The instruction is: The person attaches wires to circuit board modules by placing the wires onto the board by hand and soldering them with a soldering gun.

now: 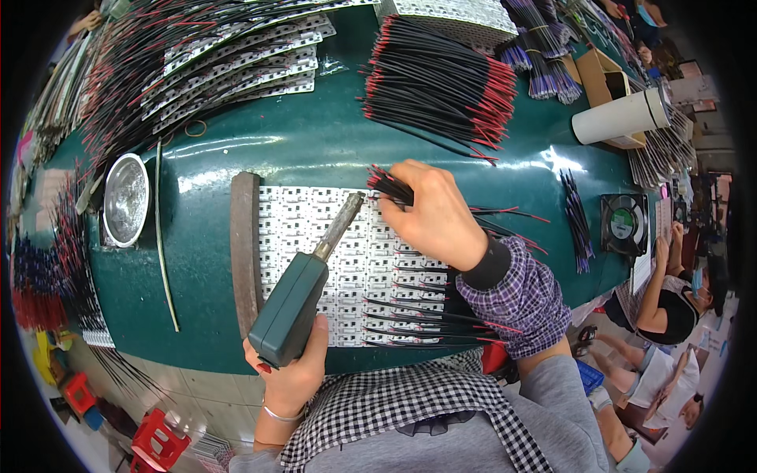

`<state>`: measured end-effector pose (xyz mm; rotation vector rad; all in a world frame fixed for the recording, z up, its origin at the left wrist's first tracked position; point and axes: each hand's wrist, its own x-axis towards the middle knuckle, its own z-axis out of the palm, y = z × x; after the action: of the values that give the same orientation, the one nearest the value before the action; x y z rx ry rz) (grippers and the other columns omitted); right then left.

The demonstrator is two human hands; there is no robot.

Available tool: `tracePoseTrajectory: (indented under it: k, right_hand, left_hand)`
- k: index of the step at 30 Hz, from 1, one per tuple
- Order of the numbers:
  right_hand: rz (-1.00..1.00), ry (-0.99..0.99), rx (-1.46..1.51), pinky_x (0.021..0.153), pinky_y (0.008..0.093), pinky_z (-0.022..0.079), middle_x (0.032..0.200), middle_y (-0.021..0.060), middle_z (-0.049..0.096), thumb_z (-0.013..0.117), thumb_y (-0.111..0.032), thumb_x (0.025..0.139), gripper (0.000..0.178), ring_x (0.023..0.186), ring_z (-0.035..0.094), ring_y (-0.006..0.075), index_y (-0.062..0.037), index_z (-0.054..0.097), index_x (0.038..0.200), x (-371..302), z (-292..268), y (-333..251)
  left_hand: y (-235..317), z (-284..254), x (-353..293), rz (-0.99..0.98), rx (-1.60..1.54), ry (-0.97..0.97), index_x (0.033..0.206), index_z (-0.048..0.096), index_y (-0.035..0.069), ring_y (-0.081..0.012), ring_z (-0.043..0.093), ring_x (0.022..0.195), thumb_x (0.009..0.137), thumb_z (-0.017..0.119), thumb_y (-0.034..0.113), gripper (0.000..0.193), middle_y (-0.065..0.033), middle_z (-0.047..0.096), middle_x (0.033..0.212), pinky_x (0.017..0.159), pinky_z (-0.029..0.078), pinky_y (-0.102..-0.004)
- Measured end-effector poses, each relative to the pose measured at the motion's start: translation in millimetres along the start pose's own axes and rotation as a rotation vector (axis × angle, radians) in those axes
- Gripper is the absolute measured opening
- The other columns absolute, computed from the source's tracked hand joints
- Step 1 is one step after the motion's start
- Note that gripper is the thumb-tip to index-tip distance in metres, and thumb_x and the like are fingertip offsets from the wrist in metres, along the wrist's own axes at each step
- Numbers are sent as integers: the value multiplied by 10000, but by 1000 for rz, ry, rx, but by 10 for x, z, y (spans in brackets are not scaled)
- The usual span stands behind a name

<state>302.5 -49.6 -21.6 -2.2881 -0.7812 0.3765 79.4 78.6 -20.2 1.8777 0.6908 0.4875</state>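
Note:
My left hand [293, 369] is wrapped round a dark green soldering gun [292, 303]. The gun's metal barrel slants up and to the right over a white sheet of small circuit boards [296, 217], its end near the sheet's far edge. In my right hand [432, 206] is a bunch of black wires [391, 186] with red ends, pinched at the far right part of the sheet. Several black wires [410, 314] lie across the sheet's right side, reaching under my right forearm. A brown bar [245, 256] stands along the sheet's left edge.
At the back lie a thick pile of black wires with red ends [438, 83] and stacked wired board sheets [236, 67]. To the left stand a metal bowl [127, 199] and a thin rod [163, 244]. A white bottle [619, 117] and small fan [624, 224] are right; other people sit beyond.

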Motion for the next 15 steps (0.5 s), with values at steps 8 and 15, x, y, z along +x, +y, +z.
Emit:
tracePoseTrajectory:
  k: [8, 15]
  right_hand:
    - [43, -189, 224, 607, 314, 459, 672, 65, 603, 687, -73, 772, 139, 636, 517, 105, 39, 643, 840, 148, -145, 97]
    - [-63, -81, 101, 718, 472, 477, 804, 221, 630, 638, -48, 786, 108, 785, 619, 421, 52, 633, 827, 89, -96, 35]
  left_hand:
    - [-35, 31, 0, 51, 0, -5, 925, 723, 17, -178, 604, 608, 779, 806, 79, 179, -45, 685, 810, 587, 455, -292]
    - [34, 5, 17, -80, -36, -77, 935, 712, 4, -167, 619, 683, 770, 818, 61, 204, -50, 687, 862, 651, 471, -292]
